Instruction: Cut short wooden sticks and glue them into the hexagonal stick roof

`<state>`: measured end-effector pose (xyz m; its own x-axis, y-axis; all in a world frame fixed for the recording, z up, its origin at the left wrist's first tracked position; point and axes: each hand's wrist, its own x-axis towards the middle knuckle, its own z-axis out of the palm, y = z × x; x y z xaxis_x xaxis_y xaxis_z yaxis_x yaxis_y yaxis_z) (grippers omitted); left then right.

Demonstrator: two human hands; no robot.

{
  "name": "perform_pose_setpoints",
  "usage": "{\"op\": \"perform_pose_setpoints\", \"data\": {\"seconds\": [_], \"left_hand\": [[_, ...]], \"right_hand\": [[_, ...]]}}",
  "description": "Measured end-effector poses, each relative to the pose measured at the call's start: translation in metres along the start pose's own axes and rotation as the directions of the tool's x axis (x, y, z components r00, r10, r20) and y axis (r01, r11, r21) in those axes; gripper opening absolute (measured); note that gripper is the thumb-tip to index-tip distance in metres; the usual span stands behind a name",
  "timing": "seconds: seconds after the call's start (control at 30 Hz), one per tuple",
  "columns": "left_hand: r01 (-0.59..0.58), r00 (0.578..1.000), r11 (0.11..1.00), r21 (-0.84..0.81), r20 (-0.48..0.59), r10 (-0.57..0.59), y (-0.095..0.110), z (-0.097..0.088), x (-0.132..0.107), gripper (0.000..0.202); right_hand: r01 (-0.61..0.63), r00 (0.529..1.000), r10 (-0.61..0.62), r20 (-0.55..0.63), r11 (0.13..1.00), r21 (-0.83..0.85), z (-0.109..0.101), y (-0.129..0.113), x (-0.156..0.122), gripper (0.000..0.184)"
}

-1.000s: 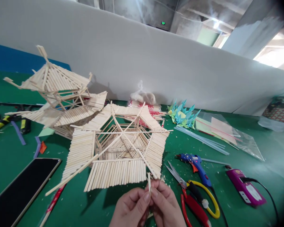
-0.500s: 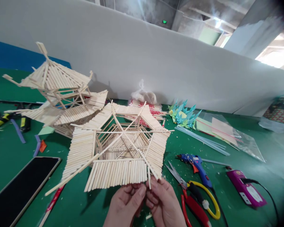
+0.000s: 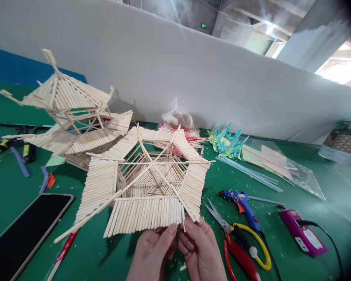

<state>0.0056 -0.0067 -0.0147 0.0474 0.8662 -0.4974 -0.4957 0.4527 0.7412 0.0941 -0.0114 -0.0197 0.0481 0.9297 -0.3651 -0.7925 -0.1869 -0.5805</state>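
Observation:
A six-sided roof frame of pale wooden sticks (image 3: 146, 183) lies on the green table (image 3: 310, 195). My left hand (image 3: 152, 251) and my right hand (image 3: 200, 249) meet at its near edge. Together their fingertips pinch a short wooden stick (image 3: 183, 219), held upright against the right end of the front row of sticks. Both hands are closed on it. A second stick-built roof (image 3: 67, 113) stands tilted at the back left.
Red and yellow scissors (image 3: 240, 244), a blue glue gun (image 3: 242, 205) and a purple device with a cable (image 3: 302, 234) lie to the right. A dark phone (image 3: 26, 230) lies at the left. Paper folds, glue sticks and plastic bags sit further back.
Both hands moved forward with the short stick, from a little in front of the frame to its near edge, where the stick now rests against the front row.

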Motion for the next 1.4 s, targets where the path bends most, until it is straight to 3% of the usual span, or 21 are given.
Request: {"op": "perform_pose_setpoints", "data": {"seconds": [0.2, 0.5, 0.87, 1.23, 1.4], "left_hand": [[-0.019, 0.998, 0.993, 0.114, -0.063, 0.026, 0.0, -0.002, 0.001, 0.026], [-0.044, 0.988, 0.981, 0.187, -0.138, 0.07, -0.006, -0.009, 0.0, 0.029], [-0.025, 0.997, 0.999, 0.048, -0.075, 0.028, 0.006, 0.002, -0.008, 0.021], [-0.012, 0.993, 0.993, 0.118, -0.112, 0.026, 0.009, 0.004, -0.01, 0.023], [0.07, 0.997, 0.995, 0.068, 0.013, -0.071, 0.01, 0.006, -0.011, 0.021]], "right_hand": [[0.06, 0.995, -0.06, -0.084, 0.998, -0.004, 0.009, 0.001, -0.003, 0.023], [0.114, 0.989, -0.117, -0.092, 0.993, -0.041, 0.006, 0.009, -0.003, 0.026], [0.117, 0.989, -0.118, -0.087, 0.993, -0.016, 0.007, 0.009, -0.004, 0.023], [0.082, 0.99, -0.083, -0.111, 0.997, -0.008, 0.008, 0.003, -0.003, 0.023], [0.073, 0.99, -0.08, -0.112, 0.995, -0.068, 0.01, 0.004, -0.003, 0.021]]}}
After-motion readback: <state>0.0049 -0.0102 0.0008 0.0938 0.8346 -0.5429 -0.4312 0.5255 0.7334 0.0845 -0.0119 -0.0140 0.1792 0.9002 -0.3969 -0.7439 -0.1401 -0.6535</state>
